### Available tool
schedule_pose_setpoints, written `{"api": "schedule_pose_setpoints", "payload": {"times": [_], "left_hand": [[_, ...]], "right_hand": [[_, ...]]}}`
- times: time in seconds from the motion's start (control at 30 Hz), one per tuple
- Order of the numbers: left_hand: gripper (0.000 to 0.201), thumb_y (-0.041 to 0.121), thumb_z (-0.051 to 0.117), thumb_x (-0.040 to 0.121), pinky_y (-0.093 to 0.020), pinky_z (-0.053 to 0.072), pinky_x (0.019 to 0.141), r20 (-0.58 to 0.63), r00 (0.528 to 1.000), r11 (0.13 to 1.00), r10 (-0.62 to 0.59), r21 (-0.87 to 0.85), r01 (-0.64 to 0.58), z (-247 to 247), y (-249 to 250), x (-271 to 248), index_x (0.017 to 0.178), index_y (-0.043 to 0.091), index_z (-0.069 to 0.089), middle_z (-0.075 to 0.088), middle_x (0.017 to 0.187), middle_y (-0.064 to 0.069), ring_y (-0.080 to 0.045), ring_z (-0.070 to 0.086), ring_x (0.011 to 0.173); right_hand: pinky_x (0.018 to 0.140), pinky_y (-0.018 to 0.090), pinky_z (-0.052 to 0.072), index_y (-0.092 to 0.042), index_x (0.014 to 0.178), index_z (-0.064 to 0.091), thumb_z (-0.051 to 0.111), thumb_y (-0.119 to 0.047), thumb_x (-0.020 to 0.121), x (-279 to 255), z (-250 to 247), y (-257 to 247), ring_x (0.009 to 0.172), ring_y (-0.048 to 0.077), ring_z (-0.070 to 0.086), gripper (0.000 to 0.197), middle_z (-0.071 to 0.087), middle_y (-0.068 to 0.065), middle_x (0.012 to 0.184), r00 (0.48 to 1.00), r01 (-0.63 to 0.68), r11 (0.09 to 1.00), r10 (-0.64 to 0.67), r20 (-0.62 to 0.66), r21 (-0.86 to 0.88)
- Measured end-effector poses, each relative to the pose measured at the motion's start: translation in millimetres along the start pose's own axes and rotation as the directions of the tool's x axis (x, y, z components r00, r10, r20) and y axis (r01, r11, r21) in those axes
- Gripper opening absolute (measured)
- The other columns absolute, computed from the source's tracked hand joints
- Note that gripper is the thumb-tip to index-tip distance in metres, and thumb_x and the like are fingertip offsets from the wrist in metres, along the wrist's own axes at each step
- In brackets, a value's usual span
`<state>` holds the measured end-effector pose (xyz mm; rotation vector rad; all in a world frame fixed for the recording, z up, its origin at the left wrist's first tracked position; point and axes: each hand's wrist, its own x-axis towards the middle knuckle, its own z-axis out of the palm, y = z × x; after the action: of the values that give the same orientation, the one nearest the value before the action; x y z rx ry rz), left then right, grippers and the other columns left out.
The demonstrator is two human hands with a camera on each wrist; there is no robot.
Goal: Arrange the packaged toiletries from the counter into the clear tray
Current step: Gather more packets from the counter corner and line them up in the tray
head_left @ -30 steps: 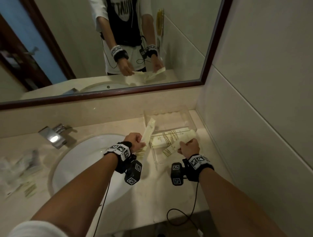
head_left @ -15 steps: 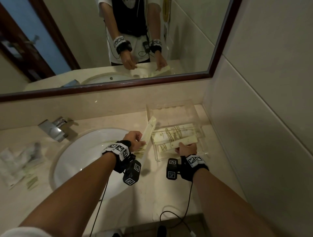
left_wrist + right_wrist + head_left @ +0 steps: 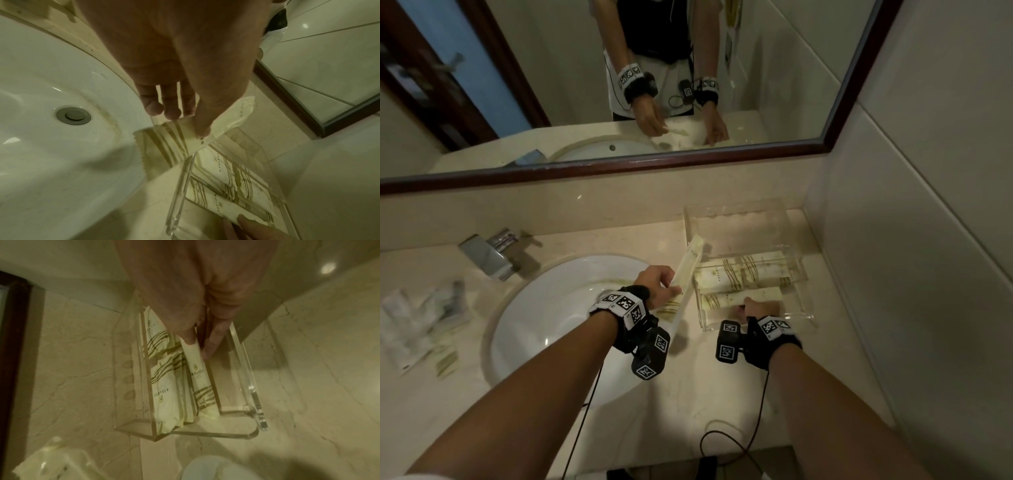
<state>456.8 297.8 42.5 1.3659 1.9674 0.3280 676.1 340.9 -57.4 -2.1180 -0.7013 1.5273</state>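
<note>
Head view: my right hand (image 3: 758,308) is down in the clear tray (image 3: 799,270) on the worktop (image 3: 688,394), grip pinching a striped sachet (image 3: 743,298) beside 2 already lying there. My left hand (image 3: 659,289) pinches another long packet (image 3: 686,270), tilted just left of the tray by the sink (image 3: 544,308).

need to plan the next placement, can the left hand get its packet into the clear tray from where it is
Probably yes. The left hand holds its packet right beside the clear tray, whose top is open. The right hand occupies only the near row; the far part looks free.
</note>
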Motion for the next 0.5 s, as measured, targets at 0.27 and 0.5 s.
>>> {"api": "schedule_pose_setpoints", "payload": {"times": [0.27,0.5], "left_hand": [[0.019,0.023,0.068,0.083,-0.026,0.042,0.071,0.039,0.999,1.000,0.020,0.016,-0.020,-2,13,4,0.076,0.017,0.051,0.056,0.086,0.000,-0.019,0.054,0.077],[0.017,0.023,0.067,0.083,-0.028,0.044,0.074,0.074,0.997,0.997,0.035,0.065,-0.040,5,28,8,0.080,0.016,0.052,0.056,0.085,0.000,-0.020,0.054,0.078]], "right_hand": [[0.087,0.036,0.055,-0.005,0.085,0.051,0.063,0.001,0.084,0,-15,-5,0.091,0.025,0.059,0.013,0.056,0.013,0.100,0.980,-0.053,0.993,0.031,0.198,0.107],[0.059,0.023,0.051,-0.003,0.070,0.058,0.053,-0.008,0.093,-18,-30,-17,0.075,0.022,0.063,0.024,0.060,0.006,0.076,0.991,0.007,0.997,0.003,0.136,-0.072]]}}
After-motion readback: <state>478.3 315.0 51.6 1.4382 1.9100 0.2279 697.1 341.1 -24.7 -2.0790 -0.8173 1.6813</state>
